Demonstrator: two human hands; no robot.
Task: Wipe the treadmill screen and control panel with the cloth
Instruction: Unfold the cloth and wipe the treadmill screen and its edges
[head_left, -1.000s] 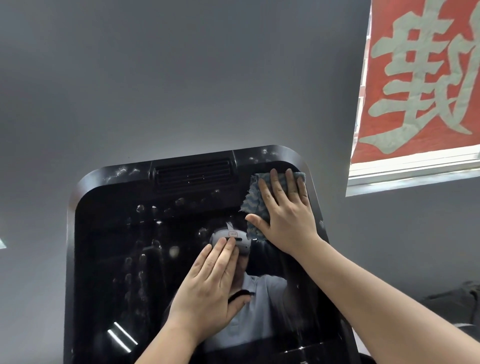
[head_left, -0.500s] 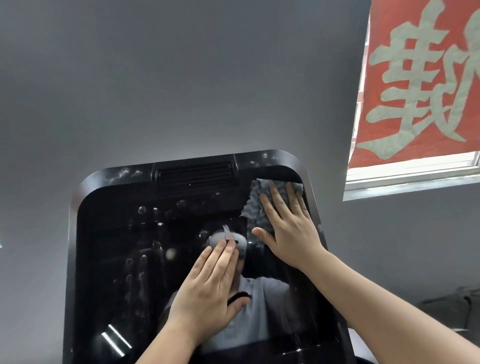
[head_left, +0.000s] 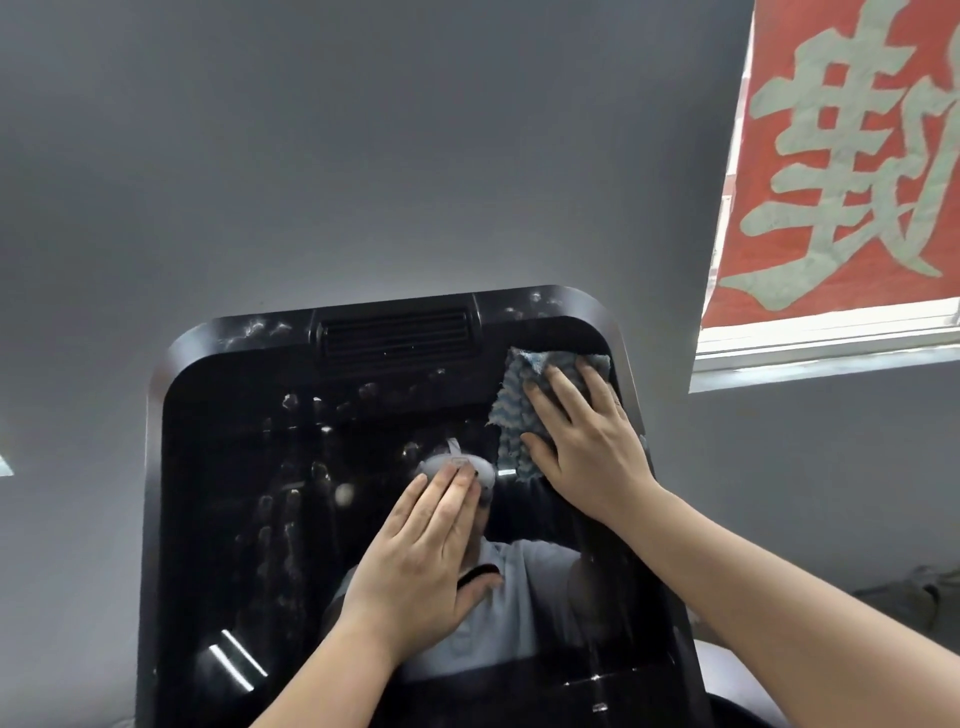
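Note:
The treadmill's glossy black screen (head_left: 249, 519) fills the lower middle of the view, with dusty smears and spots across its left half and a vent slot (head_left: 397, 335) in its top edge. A blue-grey ribbed cloth (head_left: 514, 410) lies flat on the screen's upper right corner. My right hand (head_left: 587, 441) presses on the cloth with straight, spread fingers. My left hand (head_left: 421, 566) rests flat on the middle of the screen, fingers straight and together, holding nothing.
A plain grey wall (head_left: 363, 156) stands behind the screen. A red banner (head_left: 852, 156) with pale characters hangs at the upper right above a white window sill (head_left: 826, 348). A dark object (head_left: 919, 592) sits low at the right edge.
My right hand and the cloth have shifted slightly right and up into the screen's top right corner. My left hand has stayed flat in the same spot.

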